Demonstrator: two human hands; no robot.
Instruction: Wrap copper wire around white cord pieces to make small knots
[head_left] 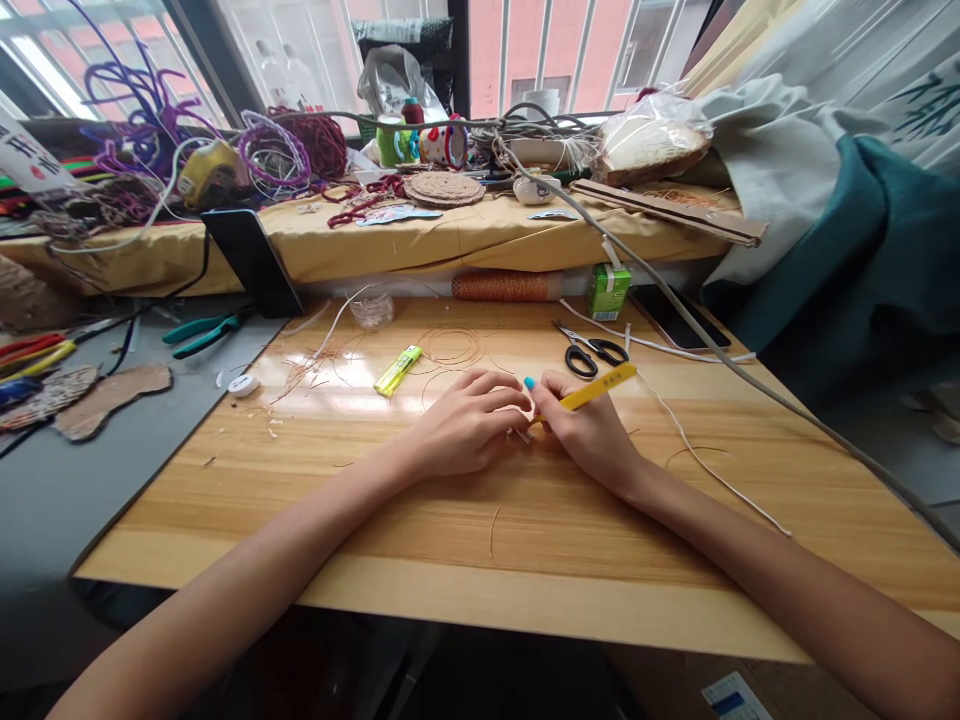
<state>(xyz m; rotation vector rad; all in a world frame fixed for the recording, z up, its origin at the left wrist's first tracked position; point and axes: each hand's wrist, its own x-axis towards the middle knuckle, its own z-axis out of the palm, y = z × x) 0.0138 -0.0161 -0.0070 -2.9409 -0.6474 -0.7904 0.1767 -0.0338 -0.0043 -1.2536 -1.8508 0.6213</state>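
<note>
The wooden table bears scissors, a lighter, a phone.

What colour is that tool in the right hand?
The tool is yellow with small dark marks, best seen in the head view.

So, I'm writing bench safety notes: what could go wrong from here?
The yellow tool in the right hand might slip and jab the left hand, which is right by the tool's tip. The right forearm could drag the white cord lying beside it.
</note>
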